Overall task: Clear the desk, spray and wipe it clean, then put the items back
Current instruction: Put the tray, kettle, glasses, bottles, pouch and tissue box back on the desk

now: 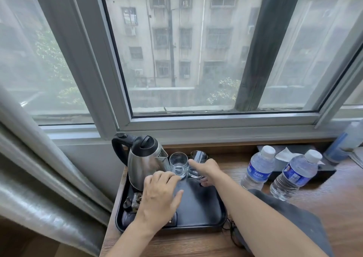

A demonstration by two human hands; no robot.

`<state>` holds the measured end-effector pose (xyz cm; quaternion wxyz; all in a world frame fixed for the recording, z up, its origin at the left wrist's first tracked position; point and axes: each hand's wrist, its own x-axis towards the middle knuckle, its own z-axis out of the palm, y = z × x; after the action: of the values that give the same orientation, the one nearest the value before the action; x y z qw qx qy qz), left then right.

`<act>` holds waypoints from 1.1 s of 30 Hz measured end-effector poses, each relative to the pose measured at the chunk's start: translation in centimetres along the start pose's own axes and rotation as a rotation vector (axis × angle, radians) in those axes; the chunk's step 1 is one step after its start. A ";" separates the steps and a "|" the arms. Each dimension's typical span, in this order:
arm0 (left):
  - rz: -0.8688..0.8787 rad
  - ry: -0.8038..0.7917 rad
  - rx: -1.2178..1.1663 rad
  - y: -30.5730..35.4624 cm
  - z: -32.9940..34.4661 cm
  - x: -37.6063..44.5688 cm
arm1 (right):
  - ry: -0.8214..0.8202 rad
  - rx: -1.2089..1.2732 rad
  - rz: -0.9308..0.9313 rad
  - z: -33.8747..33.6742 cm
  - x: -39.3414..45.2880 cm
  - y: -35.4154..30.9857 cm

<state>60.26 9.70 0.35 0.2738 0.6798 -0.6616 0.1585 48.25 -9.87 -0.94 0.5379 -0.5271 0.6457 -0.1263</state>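
Observation:
A black tray (198,207) lies at the left end of the wooden desk (334,207). On it stand a steel kettle (143,162) with a black handle and two clear glasses. My right hand (206,169) grips the right glass (197,158), which leans slightly. The left glass (178,164) stands upright beside the kettle's spout. My left hand (159,196) hovers over the tray with fingers spread, its fingertips near the left glass and the kettle's base. Small sachets (133,201) lie in the tray's left corner, partly hidden by my left hand.
Two water bottles (257,168) (294,175) stand right of the tray. Behind them sits a black tissue box (306,154), and a blue spray bottle (343,141) stands at the far right. A grey cloth (284,203) lies under my right forearm. A curtain (39,168) hangs at left.

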 end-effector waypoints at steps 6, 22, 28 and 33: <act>-0.074 -0.006 -0.051 -0.3 -0.1 1.2 | 0.068 0.142 -0.042 0.2 -0.9 0.4; -0.474 -0.535 -0.415 3.7 -5.1 12.3 | 0.304 -0.018 -1.074 -2.9 -9.5 4.1; -0.481 -0.385 -0.699 3.4 -5.4 10.6 | 0.055 0.187 -0.859 -4.5 -11.1 4.6; -0.390 -0.318 -1.128 2.5 -4.8 7.6 | -0.620 0.749 -0.304 -6.5 -12.5 3.2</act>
<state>59.05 6.43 8.99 0.5132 0.5539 -0.5398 -0.3719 39.45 -0.96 6.34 0.8317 -0.3989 0.2823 -0.2635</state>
